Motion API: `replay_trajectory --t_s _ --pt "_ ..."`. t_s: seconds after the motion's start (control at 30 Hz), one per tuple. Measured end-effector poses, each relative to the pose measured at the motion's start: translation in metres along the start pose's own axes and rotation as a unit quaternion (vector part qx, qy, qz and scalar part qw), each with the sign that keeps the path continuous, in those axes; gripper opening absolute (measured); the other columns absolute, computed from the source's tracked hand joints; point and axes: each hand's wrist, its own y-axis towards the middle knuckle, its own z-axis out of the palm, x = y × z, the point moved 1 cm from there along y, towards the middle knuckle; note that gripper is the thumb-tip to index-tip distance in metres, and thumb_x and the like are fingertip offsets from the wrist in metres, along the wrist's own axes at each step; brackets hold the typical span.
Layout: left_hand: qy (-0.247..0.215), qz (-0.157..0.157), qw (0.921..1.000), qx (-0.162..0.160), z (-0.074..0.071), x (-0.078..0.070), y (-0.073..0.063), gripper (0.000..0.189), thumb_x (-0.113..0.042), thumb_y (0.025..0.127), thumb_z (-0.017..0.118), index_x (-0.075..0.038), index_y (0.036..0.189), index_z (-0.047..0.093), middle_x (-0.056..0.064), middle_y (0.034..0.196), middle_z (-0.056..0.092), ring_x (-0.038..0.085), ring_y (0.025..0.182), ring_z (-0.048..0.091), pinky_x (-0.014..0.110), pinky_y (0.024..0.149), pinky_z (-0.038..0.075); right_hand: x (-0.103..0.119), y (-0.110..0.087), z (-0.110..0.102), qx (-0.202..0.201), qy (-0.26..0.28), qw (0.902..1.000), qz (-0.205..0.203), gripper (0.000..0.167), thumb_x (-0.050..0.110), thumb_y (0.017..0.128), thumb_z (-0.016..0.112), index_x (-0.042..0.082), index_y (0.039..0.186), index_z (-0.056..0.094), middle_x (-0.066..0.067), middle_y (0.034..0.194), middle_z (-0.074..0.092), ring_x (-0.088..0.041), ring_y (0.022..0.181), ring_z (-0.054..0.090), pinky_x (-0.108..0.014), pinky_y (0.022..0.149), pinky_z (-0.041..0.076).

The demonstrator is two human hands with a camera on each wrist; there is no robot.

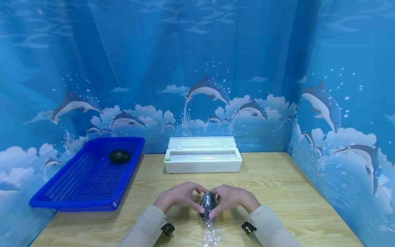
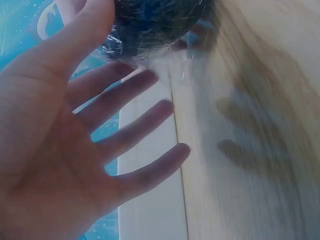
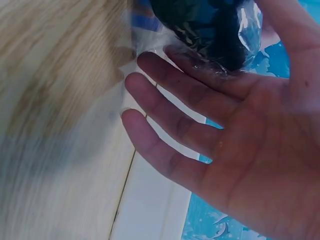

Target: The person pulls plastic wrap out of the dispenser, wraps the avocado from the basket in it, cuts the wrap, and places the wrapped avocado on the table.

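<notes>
A dark, oval avocado [image 1: 208, 202] wrapped in clear cling film is between the two hands near the table's front. My left hand [image 1: 184, 197] pinches its left side, thumb on the near part and index finger at the far end. From the right, my right hand [image 1: 231, 200] grips it in the same way. A loose tail of cling film [image 1: 211, 235] trails from it toward the front edge. In the wrist views, the wrapped avocado [image 2: 155, 22] shows at the top, and the other fingers of each hand are spread below it.
A white cling film dispenser box [image 1: 203, 166] with its lid raised stands at the back of the wooden table [image 1: 277, 192]. On the left is a blue plastic basket [image 1: 89, 204] holding another dark avocado [image 1: 119, 156]. A dolphin-print curtain [image 1: 172, 68] hangs behind and at the sides.
</notes>
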Motion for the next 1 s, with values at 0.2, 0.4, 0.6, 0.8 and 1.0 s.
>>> replay_trajectory --t_s 0.2,0.4,0.6,0.8,1.0 --pt "0.008 -0.01 0.9996 0.026 0.002 -0.005 0.001 0.062 -0.049 0.077 0.087 -0.028 0.132 0.067 -0.007 0.132 0.071 0.011 0.123 0.065 0.046 0.113 0.05 -0.002 0.001 0.0 -0.005 0.012 0.9998 -0.017 0.047 0.038 0.075 0.09 0.01 0.106 0.069 0.006 0.091 0.069 -0.006 0.075 0.062 -0.022 0.069 0.055" --pt "-0.018 0.01 0.9997 0.008 0.002 -0.005 0.003 0.062 -0.047 0.079 0.087 -0.022 0.131 0.066 -0.008 0.125 0.071 0.005 0.113 0.065 0.038 0.106 0.055 -0.002 0.002 -0.006 -0.047 -0.006 0.9972 -0.059 0.045 0.042 0.071 0.092 0.011 0.096 0.07 0.009 0.081 0.068 -0.003 0.068 0.06 -0.02 0.063 0.054" --pt "-0.045 0.025 0.9972 -0.053 -0.005 -0.003 0.002 0.075 -0.044 0.079 0.088 -0.013 0.14 0.057 0.001 0.132 0.067 0.014 0.113 0.067 0.03 0.099 0.058 0.0 0.002 -0.015 -0.116 -0.001 0.9907 -0.07 0.054 0.044 0.071 0.093 0.011 0.106 0.069 0.003 0.097 0.073 -0.011 0.086 0.066 -0.025 0.076 0.058" --pt "-0.099 0.031 0.9909 -0.086 -0.013 -0.005 0.0 0.079 -0.036 0.077 0.091 -0.012 0.142 0.054 0.007 0.136 0.065 0.022 0.114 0.069 0.037 0.1 0.059 0.0 0.003 -0.019 -0.136 0.048 0.9862 -0.081 0.064 0.038 0.074 0.092 0.006 0.123 0.067 -0.003 0.108 0.075 -0.012 0.094 0.069 -0.035 0.084 0.063" --pt "-0.084 0.048 0.9889 -0.113 -0.017 -0.007 -0.001 0.083 -0.04 0.073 0.092 -0.013 0.142 0.056 0.004 0.134 0.066 0.023 0.117 0.068 0.041 0.105 0.057 0.001 0.004 -0.019 -0.157 0.034 0.9824 -0.095 0.067 0.037 0.074 0.092 0.008 0.129 0.067 -0.001 0.113 0.074 -0.013 0.092 0.066 -0.024 0.076 0.059"
